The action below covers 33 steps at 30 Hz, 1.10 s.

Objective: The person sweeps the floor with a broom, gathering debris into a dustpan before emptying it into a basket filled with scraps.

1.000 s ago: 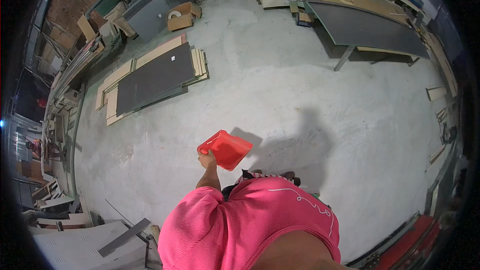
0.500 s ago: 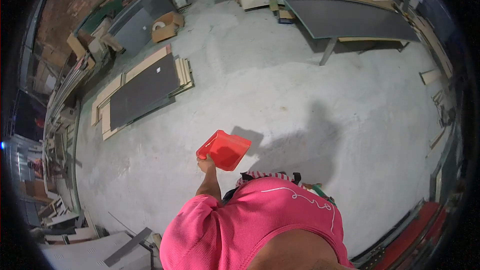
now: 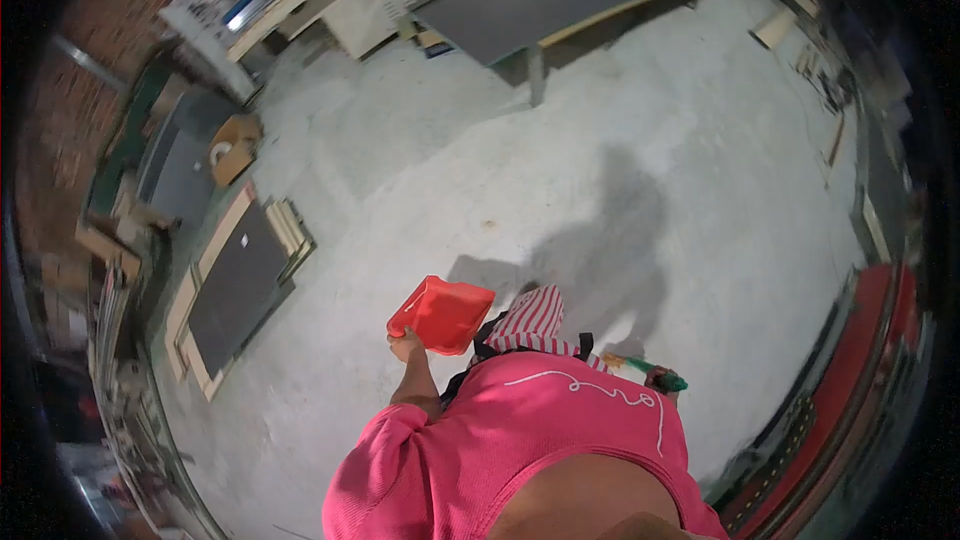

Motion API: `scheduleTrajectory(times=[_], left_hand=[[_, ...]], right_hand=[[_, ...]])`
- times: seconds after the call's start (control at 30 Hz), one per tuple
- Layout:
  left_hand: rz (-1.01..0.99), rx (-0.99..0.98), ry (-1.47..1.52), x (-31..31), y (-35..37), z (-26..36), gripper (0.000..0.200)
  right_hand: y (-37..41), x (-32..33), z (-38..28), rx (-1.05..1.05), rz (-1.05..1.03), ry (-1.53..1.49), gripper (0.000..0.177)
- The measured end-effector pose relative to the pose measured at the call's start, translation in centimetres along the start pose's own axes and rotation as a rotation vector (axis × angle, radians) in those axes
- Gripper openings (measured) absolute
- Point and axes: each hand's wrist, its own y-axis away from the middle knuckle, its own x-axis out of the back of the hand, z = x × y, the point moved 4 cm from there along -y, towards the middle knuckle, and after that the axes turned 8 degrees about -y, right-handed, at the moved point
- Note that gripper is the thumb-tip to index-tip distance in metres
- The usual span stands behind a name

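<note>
My left hand (image 3: 405, 345) is closed around the edge of a red dustpan (image 3: 450, 315), held out in front of my body above the floor. Its open side faces right and away from me. Low at my right side, my right hand (image 3: 661, 377) is wrapped round a green brush (image 3: 636, 364), whose tan end points left; my pink top partly hides that hand. Striped red-and-white cloth (image 3: 530, 315) shows at my waist between the two hands.
Grey concrete floor (image 3: 400, 160) spreads ahead, with my shadow on it. Dark and pale boards (image 3: 235, 280) lie stacked at left, near a cardboard box (image 3: 236, 148). A dark-topped table (image 3: 570, 0) stands at the back. Red metal beams (image 3: 850, 380) run along the right.
The view has turned right, so the boards and table sit further left. My right hand and the green brush have come more into sight. The dustpan stays in my left hand.
</note>
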Motion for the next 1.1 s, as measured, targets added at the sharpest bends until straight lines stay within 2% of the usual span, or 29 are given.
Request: scheduleTrajectory(times=[0.1, 0.13, 0.17, 0.23, 0.33, 0.37, 0.43, 0.47, 0.5, 0.57, 0.6, 0.63, 0.7, 0.83, 0.9, 0.93, 1.0, 1.03, 1.1], left_hand=[[-0.033, -0.048, -0.053, -2.2, 1.1, 6.3, 0.050], [-0.067, -0.077, -0.030, -3.8, 0.9, 8.2, 0.051], [-0.077, -0.103, -0.038, -5.0, 1.3, 10.9, 0.051], [-0.031, -0.100, -0.109, -7.1, 2.5, 16.5, 0.051], [-0.052, -0.174, -0.102, -9.5, 5.0, 25.6, 0.052], [-0.076, -0.198, -0.107, -11.3, 5.6, 28.4, 0.052], [0.029, -0.216, -0.089, -13.7, 6.8, 34.2, 0.050], [-0.022, -0.231, -0.019, -15.5, 7.4, 36.9, 0.046], [-0.032, -0.242, -0.022, -16.5, 8.9, 39.8, 0.046], [-0.071, -0.342, 0.052, -17.7, 11.5, 45.2, 0.041], [-0.059, -0.413, 0.111, -19.4, 11.9, 47.4, 0.039], [-0.029, -0.472, 0.056, -20.2, 12.7, 50.0, 0.039], [-0.158, -0.479, 0.194, -24.3, 12.1, 53.5, 0.039], [-0.216, -0.474, 0.224, -28.1, 13.8, 59.5, 0.040], [-0.140, -0.619, 0.130, -27.3, 16.5, 62.8, 0.042], [-0.133, -0.623, 0.127, -28.0, 17.2, 63.8, 0.042], [-0.025, -0.552, 0.072, -29.5, 18.1, 65.0, 0.045], [-0.110, -0.584, 0.070, -28.6, 19.6, 66.0, 0.048], [-0.153, -0.602, 0.065, -30.0, 21.5, 66.9, 0.048]], right_hand=[[-1.1, -2.3, -1.4, 0.056, -0.032, -0.129, 0.025], [0.6, -5.3, 0.5, 0.280, 0.026, -0.054, 0.026], [-0.4, -6.2, -0.3, 0.295, 0.022, -0.078, 0.026], [-2.9, -8.2, -1.5, 0.145, -0.065, -0.208, 0.027], [-5.8, -10.8, -4.9, 0.108, -0.052, -0.232, 0.024], [-5.3, -13.5, -5.2, 0.137, -0.064, -0.248, 0.024], [-2.9, -23.5, -0.8, 0.091, -0.050, 0.092, 0.018], [-4.0, -25.9, -1.1, 0.089, -0.030, -0.163, 0.015], [-5.7, -26.3, -3.4, 0.101, -0.034, -0.172, 0.015], [-11.6, -24.4, -10.5, 0.129, -0.037, -0.372, 0.013], [-14.8, -21.8, -14.6, 0.088, -0.233, -0.152, 0.012], [-9.9, -30.3, -7.2, 0.072, -0.204, -0.215, 0.012], [-12.1, -30.8, -8.8, 0.134, -0.118, -0.302, 0.017], [-12.6, -35.7, -7.1, 0.182, -0.059, -0.381, 0.026], [-11.5, -40.8, -5.2, 0.019, -0.226, -0.157, 0.030], [-12.8, -41.4, -6.3, 0.013, -0.225, -0.163, 0.030], [-16.2, -42.0, -10.5, 0.220, -0.103, -0.268, 0.028], [-18.1, -42.3, -12.5, 0.170, -0.107, -0.292, 0.026], [-19.5, -45.5, -14.8, 0.387, 0.123, -0.117, 0.021]])
